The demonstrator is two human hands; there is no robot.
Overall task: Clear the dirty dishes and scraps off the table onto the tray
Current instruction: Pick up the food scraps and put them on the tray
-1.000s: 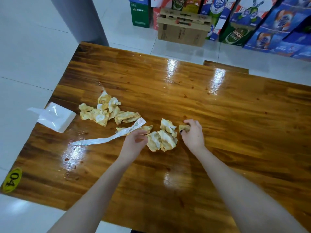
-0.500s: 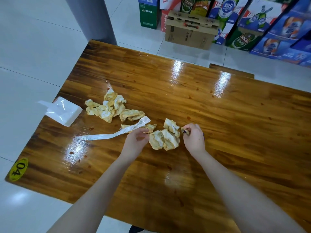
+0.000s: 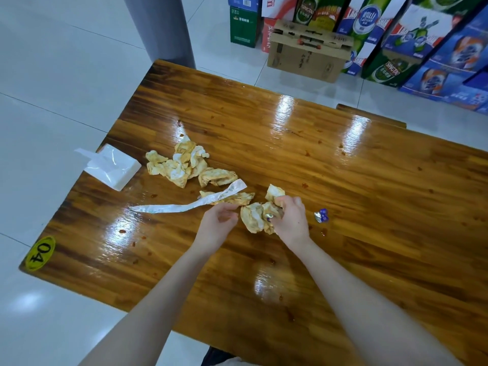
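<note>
Greasy crumpled napkins lie on the glossy wooden table (image 3: 369, 207). My right hand (image 3: 290, 220) grips a wad of these stained napkins (image 3: 254, 219) near the table's middle, with a bit of foil showing among the fingers. My left hand (image 3: 217, 224) sits just left of that wad, fingers curled round the near end of a long white paper strip (image 3: 184, 206). A bigger heap of crumpled napkins (image 3: 182, 165) lies farther left. A small blue and silver wrapper (image 3: 321, 215) lies just right of my right hand. No tray is in view.
A white tissue pack (image 3: 111, 167) overhangs the table's left edge. Sauce spots dot the wood. A yellow "04" sticker (image 3: 41, 253) marks the near left corner. A grey pillar (image 3: 161, 27) and stacked drink cartons (image 3: 369, 35) stand beyond the table on the tiled floor.
My right hand moved left onto the napkin wad and closed round it, uncovering the small wrapper. My left hand stayed by the paper strip.
</note>
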